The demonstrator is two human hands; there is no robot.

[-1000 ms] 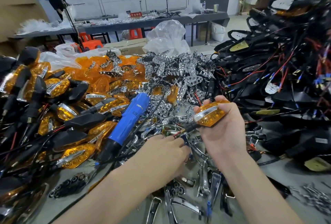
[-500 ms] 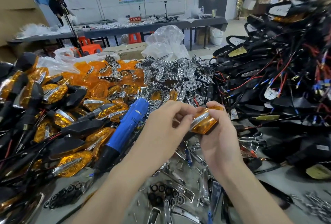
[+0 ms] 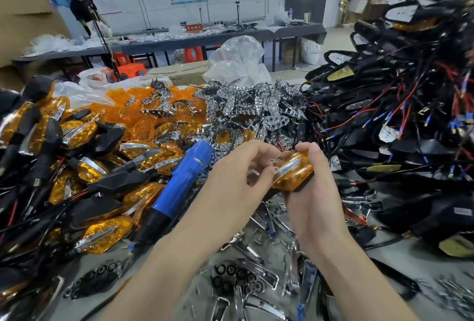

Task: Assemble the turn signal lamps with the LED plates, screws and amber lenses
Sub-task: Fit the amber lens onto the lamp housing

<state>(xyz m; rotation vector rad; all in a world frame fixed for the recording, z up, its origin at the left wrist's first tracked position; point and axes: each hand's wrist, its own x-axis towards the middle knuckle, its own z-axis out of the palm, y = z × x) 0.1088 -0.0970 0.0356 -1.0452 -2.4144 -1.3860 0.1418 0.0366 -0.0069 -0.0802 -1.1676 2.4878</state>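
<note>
Now, at the middle of the table (image 3: pixel 400 264), the person holds one lamp (image 3: pixel 292 174) up between both hands, clear of the clutter below. The right hand (image 3: pixel 315 192) takes it from the 3 o'clock side with fingers curled round the back, so its grip is closed on the lamp. The left hand (image 3: pixel 230 184) comes in from 9 o'clock. Its forefinger and thumb pinch the lamp's left tip beside the chrome strip, so that grip is closed on the lamp too. The lamp's amber face is turned up, tilted with its right end lower.

Just beside the left hand at 9 o'clock, a blue screwdriver (image 3: pixel 184 182) leans on a heap of finished lamps (image 3: pixel 84 166), which runs out to the table's edge. At 11 o'clock lie loose amber lenses (image 3: pixel 143 115). At 12 o'clock is a mound of chrome LED plates (image 3: pixel 256 107), with a clear plastic bag (image 3: pixel 238 61) behind it. From 1 to 3 o'clock rises a tall tangle of black housings (image 3: pixel 397 115) with red and black wires. At 6 o'clock, under the forearms, chrome trims (image 3: pixel 256 277) and small screws are scattered on the grey top.

Well apart, at the far wall, another person (image 3: pixel 82 10) stands by a long bench (image 3: pixel 205 38).
</note>
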